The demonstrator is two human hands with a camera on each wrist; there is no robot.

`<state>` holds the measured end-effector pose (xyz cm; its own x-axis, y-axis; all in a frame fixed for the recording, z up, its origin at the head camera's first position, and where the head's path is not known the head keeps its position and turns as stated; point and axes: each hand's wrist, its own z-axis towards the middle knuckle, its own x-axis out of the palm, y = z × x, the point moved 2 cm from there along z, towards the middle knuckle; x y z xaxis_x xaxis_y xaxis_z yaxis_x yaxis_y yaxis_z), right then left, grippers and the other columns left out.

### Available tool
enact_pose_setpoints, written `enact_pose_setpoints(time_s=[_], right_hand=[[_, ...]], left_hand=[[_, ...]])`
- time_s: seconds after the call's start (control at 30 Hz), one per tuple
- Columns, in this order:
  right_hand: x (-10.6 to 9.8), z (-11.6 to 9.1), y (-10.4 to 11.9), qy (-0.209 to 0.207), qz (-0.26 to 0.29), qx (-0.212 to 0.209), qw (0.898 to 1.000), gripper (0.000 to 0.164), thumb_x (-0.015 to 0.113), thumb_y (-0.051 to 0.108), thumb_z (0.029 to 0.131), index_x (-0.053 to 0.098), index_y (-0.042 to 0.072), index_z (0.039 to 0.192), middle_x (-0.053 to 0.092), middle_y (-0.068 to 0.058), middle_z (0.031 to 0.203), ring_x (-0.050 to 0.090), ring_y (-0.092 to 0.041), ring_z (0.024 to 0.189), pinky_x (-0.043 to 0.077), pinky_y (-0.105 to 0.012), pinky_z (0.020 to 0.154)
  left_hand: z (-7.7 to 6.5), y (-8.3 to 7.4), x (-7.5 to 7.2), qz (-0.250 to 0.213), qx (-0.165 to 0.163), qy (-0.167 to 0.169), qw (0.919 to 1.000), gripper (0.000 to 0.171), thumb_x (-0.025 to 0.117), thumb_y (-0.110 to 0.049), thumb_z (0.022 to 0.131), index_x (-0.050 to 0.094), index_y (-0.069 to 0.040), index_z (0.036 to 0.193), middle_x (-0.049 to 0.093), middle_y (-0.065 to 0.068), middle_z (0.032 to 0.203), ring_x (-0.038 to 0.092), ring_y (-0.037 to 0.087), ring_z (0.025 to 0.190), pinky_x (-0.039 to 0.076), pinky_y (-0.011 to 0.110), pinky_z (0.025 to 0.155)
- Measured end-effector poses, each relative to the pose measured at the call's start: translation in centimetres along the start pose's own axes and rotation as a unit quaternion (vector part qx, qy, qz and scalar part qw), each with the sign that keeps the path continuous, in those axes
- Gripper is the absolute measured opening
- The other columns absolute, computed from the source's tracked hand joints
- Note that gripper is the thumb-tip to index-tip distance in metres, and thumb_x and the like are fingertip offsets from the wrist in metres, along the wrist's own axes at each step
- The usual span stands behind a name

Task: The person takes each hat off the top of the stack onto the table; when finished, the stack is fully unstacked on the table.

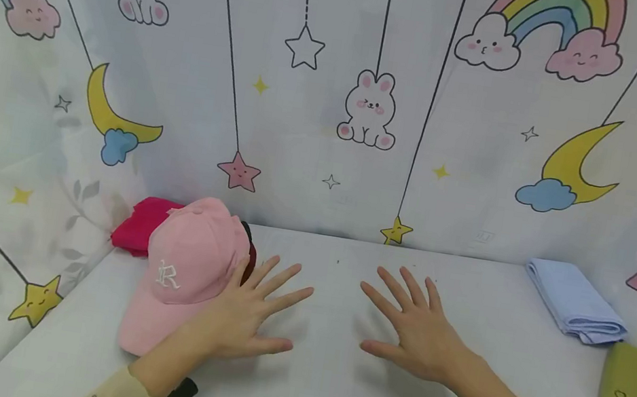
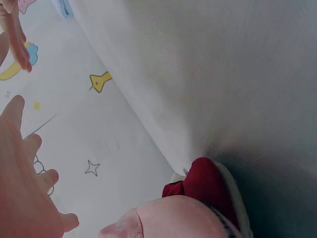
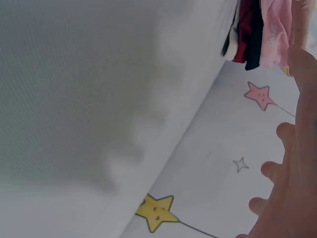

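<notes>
My left hand (image 1: 251, 315) is held over the table with its fingers spread, palm down, overlapping a pink cap (image 1: 195, 255) in the head view. The cap bears a white letter on its front, and its brim points toward me. Fingers spread as well, my right hand (image 1: 418, 333) hovers over the middle right of the table and casts a shadow. Neither hand holds anything. Behind the pink cap, a dark red item (image 2: 208, 188) shows in the left wrist view, partly hidden by the cap. A bright red folded cloth (image 1: 143, 226) lies at the cap's far left.
The white table (image 1: 322, 377) meets a wall cloth (image 1: 318, 116) printed with rabbits, stars and rainbows. At the right back lies a folded light blue cloth (image 1: 575, 302). In front of it sits a green rounded case (image 1: 632, 389) with a dark figure on it.
</notes>
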<state>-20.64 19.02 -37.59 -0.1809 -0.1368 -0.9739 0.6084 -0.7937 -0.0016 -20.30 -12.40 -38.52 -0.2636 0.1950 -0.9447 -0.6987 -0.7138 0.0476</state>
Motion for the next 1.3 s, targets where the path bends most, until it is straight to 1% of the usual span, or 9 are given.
enact_pose_setpoints(time_s=[0.13, 0.3, 0.5, 0.63, 0.77, 0.9, 1.0, 1.13, 1.3], right_hand=[[-0.2, 0.5, 0.1, -0.014, -0.004, -0.001, 1.000, 0.087, 0.058, 0.070, 0.090, 0.028, 0.029, 0.161, 0.016, -0.007, 0.167, 0.008, -0.042, 0.151, 0.008, -0.072, 0.111], [-0.8, 1.5, 0.4, -0.040, -0.005, -0.002, 0.999, 0.087, 0.059, 0.069, 0.090, 0.028, 0.028, 0.161, 0.020, -0.009, 0.166, 0.012, -0.043, 0.150, 0.011, -0.073, 0.111], [-1.8, 2.9, 0.9, -0.054, 0.005, 0.000, 0.999, 0.087, 0.056, 0.069, 0.092, 0.026, 0.026, 0.161, 0.017, -0.010, 0.166, 0.012, -0.043, 0.150, 0.010, -0.072, 0.111], [-2.3, 3.8, 1.2, -0.060, 0.017, 0.003, 0.998, 0.087, 0.056, 0.069, 0.092, 0.025, 0.026, 0.162, 0.017, -0.009, 0.166, 0.009, -0.041, 0.151, 0.009, -0.071, 0.113], [-2.6, 4.7, 1.5, -0.068, 0.029, 0.002, 0.997, 0.086, 0.056, 0.067, 0.093, 0.024, 0.026, 0.162, 0.018, -0.008, 0.165, 0.009, -0.041, 0.151, 0.010, -0.071, 0.112], [-2.7, 5.8, 2.0, -0.067, 0.042, 0.002, 0.997, 0.085, 0.055, 0.067, 0.094, 0.022, 0.028, 0.162, 0.016, -0.007, 0.166, 0.009, -0.041, 0.151, 0.009, -0.073, 0.111], [-2.9, 6.6, 2.5, -0.070, 0.051, 0.002, 0.996, 0.085, 0.055, 0.067, 0.093, 0.023, 0.028, 0.162, 0.015, -0.006, 0.166, 0.010, -0.040, 0.151, 0.008, -0.073, 0.111], [-3.0, 7.8, 3.2, -0.080, 0.063, -0.002, 0.995, 0.085, 0.055, 0.067, 0.093, 0.025, 0.027, 0.162, 0.016, -0.006, 0.166, 0.010, -0.038, 0.151, 0.007, -0.071, 0.113], [-3.0, 9.3, 4.1, -0.085, 0.077, -0.007, 0.993, 0.084, 0.054, 0.066, 0.094, 0.024, 0.027, 0.162, 0.017, -0.005, 0.166, 0.009, -0.036, 0.151, 0.003, -0.067, 0.115]], left_hand=[[0.0, 0.0, -0.3, 0.000, -0.006, -0.015, 0.9999, 0.079, 0.060, -0.066, 0.090, 0.033, -0.037, 0.159, 0.010, -0.004, 0.169, 0.006, 0.035, 0.153, 0.007, 0.075, 0.110], [0.1, 0.3, -0.8, -0.004, -0.026, -0.033, 0.9991, 0.081, 0.060, -0.066, 0.090, 0.029, -0.038, 0.159, 0.009, -0.003, 0.169, 0.003, 0.034, 0.153, 0.007, 0.073, 0.112], [0.1, 0.7, -2.0, -0.001, -0.043, -0.066, 0.9969, 0.083, 0.062, -0.065, 0.089, 0.028, -0.038, 0.160, 0.013, 0.000, 0.168, 0.008, 0.038, 0.152, 0.009, 0.072, 0.112], [0.0, 1.1, -2.9, -0.008, -0.050, -0.090, 0.9946, 0.082, 0.059, -0.066, 0.089, 0.029, -0.037, 0.160, 0.013, 0.001, 0.168, 0.008, 0.039, 0.151, 0.009, 0.072, 0.112], [-0.4, 1.6, -3.8, -0.017, -0.058, -0.115, 0.9915, 0.079, 0.053, -0.069, 0.091, 0.032, -0.034, 0.159, 0.017, 0.003, 0.166, 0.009, 0.040, 0.151, 0.009, 0.073, 0.111], [-1.0, 2.4, -4.6, -0.010, -0.072, -0.127, 0.9893, 0.077, 0.047, -0.071, 0.093, 0.033, -0.032, 0.159, 0.018, 0.005, 0.166, 0.009, 0.041, 0.150, 0.007, 0.073, 0.111], [-1.4, 3.2, -5.2, 0.003, -0.082, -0.139, 0.9869, 0.078, 0.051, -0.067, 0.093, 0.033, -0.029, 0.158, 0.017, 0.006, 0.165, 0.010, 0.041, 0.149, 0.006, 0.073, 0.111], [-2.1, 4.3, -6.1, 0.010, -0.097, -0.165, 0.9815, 0.080, 0.061, -0.059, 0.087, 0.036, -0.027, 0.156, 0.019, 0.007, 0.164, 0.013, 0.041, 0.148, 0.006, 0.073, 0.110], [-3.2, 5.6, -6.8, -0.009, -0.146, -0.172, 0.9741, 0.084, 0.066, -0.055, 0.085, 0.032, -0.032, 0.158, 0.017, 0.005, 0.165, 0.009, 0.040, 0.150, 0.004, 0.070, 0.113]])
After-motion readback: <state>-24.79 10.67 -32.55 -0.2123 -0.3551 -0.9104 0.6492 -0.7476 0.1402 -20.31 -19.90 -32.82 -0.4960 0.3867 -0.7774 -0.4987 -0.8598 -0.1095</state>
